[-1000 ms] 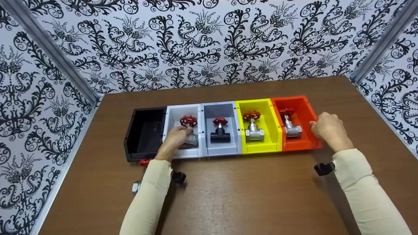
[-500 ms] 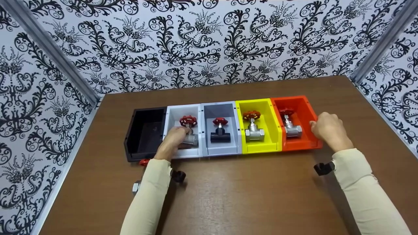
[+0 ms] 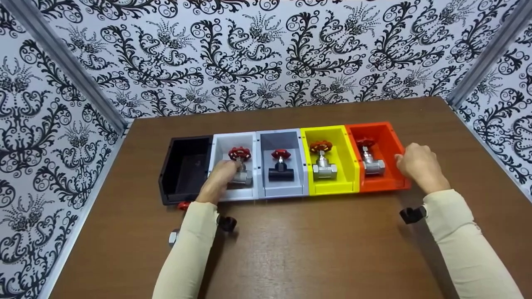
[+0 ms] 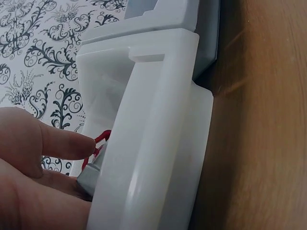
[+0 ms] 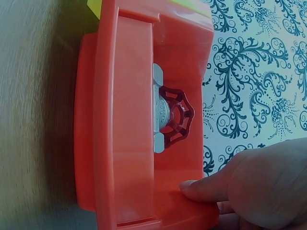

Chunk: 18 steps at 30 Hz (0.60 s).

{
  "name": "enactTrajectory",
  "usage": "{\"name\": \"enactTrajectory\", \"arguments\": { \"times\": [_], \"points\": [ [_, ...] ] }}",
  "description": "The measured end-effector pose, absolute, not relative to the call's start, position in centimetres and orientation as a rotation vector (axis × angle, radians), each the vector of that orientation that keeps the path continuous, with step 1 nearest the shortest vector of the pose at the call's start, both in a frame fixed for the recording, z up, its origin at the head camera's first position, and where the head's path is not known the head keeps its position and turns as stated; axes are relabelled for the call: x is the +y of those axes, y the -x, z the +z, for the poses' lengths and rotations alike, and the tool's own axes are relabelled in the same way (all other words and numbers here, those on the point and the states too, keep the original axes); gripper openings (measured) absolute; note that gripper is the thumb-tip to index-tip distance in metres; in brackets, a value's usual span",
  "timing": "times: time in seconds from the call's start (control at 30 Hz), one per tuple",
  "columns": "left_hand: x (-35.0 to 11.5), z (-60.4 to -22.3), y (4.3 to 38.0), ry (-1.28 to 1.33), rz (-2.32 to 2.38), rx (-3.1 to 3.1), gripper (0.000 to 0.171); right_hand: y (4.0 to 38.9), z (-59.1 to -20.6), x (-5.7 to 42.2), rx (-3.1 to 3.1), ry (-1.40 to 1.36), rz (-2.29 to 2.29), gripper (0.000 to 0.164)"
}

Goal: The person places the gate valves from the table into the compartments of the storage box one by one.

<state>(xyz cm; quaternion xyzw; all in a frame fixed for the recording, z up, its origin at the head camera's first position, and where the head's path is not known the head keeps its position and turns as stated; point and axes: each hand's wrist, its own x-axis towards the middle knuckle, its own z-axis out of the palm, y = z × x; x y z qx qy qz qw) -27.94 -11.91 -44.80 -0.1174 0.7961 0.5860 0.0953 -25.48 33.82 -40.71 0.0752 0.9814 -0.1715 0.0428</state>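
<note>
Fingers of my left hand (image 3: pixel 219 178) reach into the white bin (image 3: pixel 232 140) and hold a metal gate valve (image 3: pixel 243 177) with a red handwheel (image 3: pixel 240 153). In the left wrist view, thumb and fingers lie around the grey valve body (image 4: pixel 89 178), and the bin's front wall hides much of it. At the row's far right, my right hand (image 3: pixel 421 167) grips the side wall of the orange-red bin (image 5: pixel 127 120), its thumb inside the wall. Within that bin lies another metal valve (image 3: pixel 372 166) with a red handwheel (image 5: pixel 180 117).
A grey bin (image 3: pixel 282 192) holds a black valve (image 3: pixel 280 172); the yellow bin (image 3: pixel 332 189) holds a metal valve (image 3: pixel 324 170). At the left end stands a black bin (image 3: pixel 189 166). A partly hidden valve (image 3: pixel 173 238) lies on the table under my left forearm. Patterned walls enclose the table.
</note>
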Motion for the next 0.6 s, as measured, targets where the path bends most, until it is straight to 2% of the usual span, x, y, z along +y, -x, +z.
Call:
{"name": "enactTrajectory", "arguments": {
  "times": [0.33,0.6],
  "points": [
    [-11.99,-44.62,27.84,0.374,1.708,2.391,0.024,25.49,-40.81,33.81,3.026,-0.217,-0.526,0.034],
    [-11.89,-44.36,27.65,0.368,1.703,2.369,0.021,25.49,-40.86,33.83,3.023,-0.23,-0.522,0.033]
  ]
}}
